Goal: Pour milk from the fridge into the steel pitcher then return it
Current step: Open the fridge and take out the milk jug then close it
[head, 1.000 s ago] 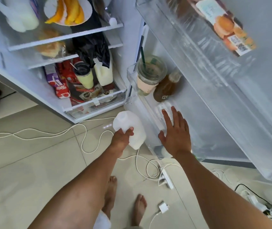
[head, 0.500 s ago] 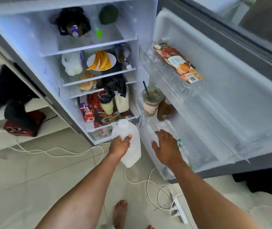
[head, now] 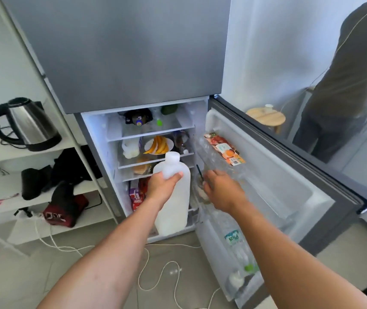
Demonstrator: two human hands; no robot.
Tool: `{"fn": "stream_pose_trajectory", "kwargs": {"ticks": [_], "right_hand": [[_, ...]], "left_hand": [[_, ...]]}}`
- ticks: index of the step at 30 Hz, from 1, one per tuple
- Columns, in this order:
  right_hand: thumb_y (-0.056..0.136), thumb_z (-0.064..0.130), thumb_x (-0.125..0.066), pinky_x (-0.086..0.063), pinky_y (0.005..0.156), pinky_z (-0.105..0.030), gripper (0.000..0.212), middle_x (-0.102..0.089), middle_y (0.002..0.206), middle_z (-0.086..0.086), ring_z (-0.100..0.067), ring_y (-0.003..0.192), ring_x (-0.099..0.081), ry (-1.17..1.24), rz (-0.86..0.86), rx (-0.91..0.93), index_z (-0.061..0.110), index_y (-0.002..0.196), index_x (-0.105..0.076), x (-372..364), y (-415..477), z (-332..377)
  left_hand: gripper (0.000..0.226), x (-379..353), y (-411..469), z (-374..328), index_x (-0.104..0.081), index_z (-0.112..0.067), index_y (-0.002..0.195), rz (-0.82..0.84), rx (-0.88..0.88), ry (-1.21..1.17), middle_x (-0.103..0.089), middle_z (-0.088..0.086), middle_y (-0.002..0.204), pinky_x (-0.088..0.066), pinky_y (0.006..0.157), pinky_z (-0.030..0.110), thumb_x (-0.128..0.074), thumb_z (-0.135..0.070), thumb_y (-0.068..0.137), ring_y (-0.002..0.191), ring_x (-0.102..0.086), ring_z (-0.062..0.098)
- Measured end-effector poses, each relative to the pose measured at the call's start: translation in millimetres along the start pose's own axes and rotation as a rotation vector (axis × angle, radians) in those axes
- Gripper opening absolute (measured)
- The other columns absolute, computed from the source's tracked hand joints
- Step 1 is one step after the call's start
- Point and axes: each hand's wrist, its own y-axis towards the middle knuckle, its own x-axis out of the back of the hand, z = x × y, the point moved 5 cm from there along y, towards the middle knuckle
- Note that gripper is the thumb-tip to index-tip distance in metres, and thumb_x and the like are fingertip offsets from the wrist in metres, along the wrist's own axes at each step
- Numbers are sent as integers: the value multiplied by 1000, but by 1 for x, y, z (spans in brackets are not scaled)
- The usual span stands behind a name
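My left hand (head: pixel 163 185) grips a white plastic milk bottle (head: pixel 174 204) by its shoulder, just below the white cap. The bottle hangs upright in front of the open lower fridge compartment (head: pixel 151 152). My right hand (head: pixel 220 188) rests with spread fingers on the inner side of the open fridge door (head: pixel 278 181), against the edge of a clear door shelf, and holds nothing. No steel pitcher is in view.
The fridge shelves hold a plate of fruit (head: pixel 159 145), bottles and cartons. A juice carton (head: pixel 225 150) lies in the door rack. A steel kettle (head: pixel 28 124) sits on the white shelving at left. Cables (head: pixel 155 270) trail on the floor. Another person (head: pixel 345 85) stands at right.
My view has risen and pulled back from the fridge. My left hand has lifted the milk bottle higher, and my right hand has slid up the door's inner side.
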Motion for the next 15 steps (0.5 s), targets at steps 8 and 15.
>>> {"fn": "stream_pose_trajectory", "kwargs": {"ticks": [8,15], "right_hand": [[96,33,-46,-10,117,-52,53,-26,154,-14,-40,144,-13,-395,-255,-125,21,146,-32,103,-26,-23],[96,43,-36,-8,112,-68,68,-7,160,-17,-49,143,-8,-441,-78,-490,22,154,-5,129,-64,-64]], "left_hand": [[48,1,-24,-105,-71,-5,97,-53,-177,-59,-66,12,82,-36,53,27,-75,-49,81,79,-63,32],[56,-7,-45,-143,-71,-6,100,-53,-207,-68,-71,15,89,-36,51,24,-74,-57,78,70,-57,23]]}}
